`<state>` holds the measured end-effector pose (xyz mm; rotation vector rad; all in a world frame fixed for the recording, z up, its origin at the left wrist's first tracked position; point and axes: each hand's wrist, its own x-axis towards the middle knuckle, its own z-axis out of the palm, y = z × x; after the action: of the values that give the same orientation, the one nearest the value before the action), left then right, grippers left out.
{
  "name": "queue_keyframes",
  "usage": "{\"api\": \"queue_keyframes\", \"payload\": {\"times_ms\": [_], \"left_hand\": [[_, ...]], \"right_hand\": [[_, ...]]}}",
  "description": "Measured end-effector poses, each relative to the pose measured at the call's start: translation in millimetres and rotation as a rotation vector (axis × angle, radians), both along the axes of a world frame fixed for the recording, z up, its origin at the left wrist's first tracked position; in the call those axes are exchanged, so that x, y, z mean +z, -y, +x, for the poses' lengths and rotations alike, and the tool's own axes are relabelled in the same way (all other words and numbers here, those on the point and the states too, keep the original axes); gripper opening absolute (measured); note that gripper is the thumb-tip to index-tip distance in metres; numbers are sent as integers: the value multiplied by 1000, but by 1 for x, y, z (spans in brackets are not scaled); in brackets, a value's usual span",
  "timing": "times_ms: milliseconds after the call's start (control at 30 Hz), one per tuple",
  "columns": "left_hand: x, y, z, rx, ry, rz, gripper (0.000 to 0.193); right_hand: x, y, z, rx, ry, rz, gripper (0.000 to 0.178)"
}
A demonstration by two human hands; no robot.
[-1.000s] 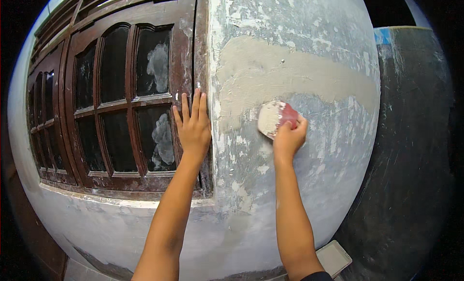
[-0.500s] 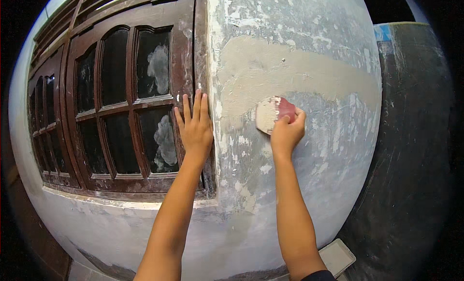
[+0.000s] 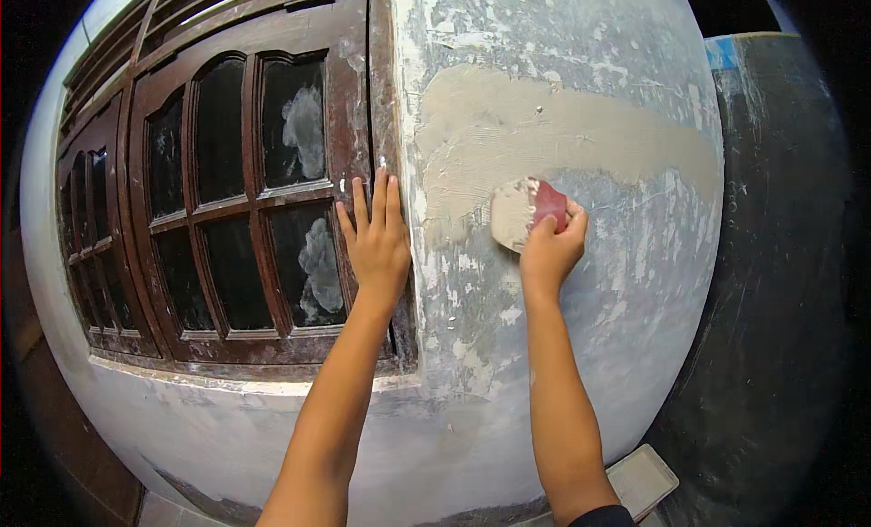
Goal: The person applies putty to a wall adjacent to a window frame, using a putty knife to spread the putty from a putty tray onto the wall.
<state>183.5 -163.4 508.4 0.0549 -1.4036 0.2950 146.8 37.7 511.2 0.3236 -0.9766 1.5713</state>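
Note:
My right hand (image 3: pixel 553 248) grips a red putty spreader (image 3: pixel 548 206), thumb on its near face. Thick beige putty (image 3: pixel 513 217) coats the left part of the blade. The spreader is at the wall (image 3: pixel 626 282), just under a wide band of wet putty (image 3: pixel 562 132); whether its edge touches the surface, I cannot tell. My left hand (image 3: pixel 381 255) lies flat with fingers spread on the brown wooden window frame (image 3: pixel 388 101), beside the wall's corner. It holds nothing.
To the left is a wooden window (image 3: pixel 249 196) with dark, white-smeared panes. A light sill (image 3: pixel 254 385) runs beneath it. A dark panel (image 3: pixel 780 255) stands at the right. Low down near my right forearm sits a pale rectangular tray (image 3: pixel 646 477).
The whole view has shifted slightly, so the wall and window appear a little farther right. The spreader has barely moved against the wall. My left hand stays on the frame.

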Motion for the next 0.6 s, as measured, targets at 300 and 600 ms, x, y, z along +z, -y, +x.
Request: {"api": "queue_keyframes", "payload": {"times_ms": [300,600], "left_hand": [[1,0,1,-14,6,-5,56],[0,-5,-1,-28,23,9,57]], "right_hand": [[4,-2,-5,101,169,-41,28],[15,27,-4,-26,-83,128,27]]}}
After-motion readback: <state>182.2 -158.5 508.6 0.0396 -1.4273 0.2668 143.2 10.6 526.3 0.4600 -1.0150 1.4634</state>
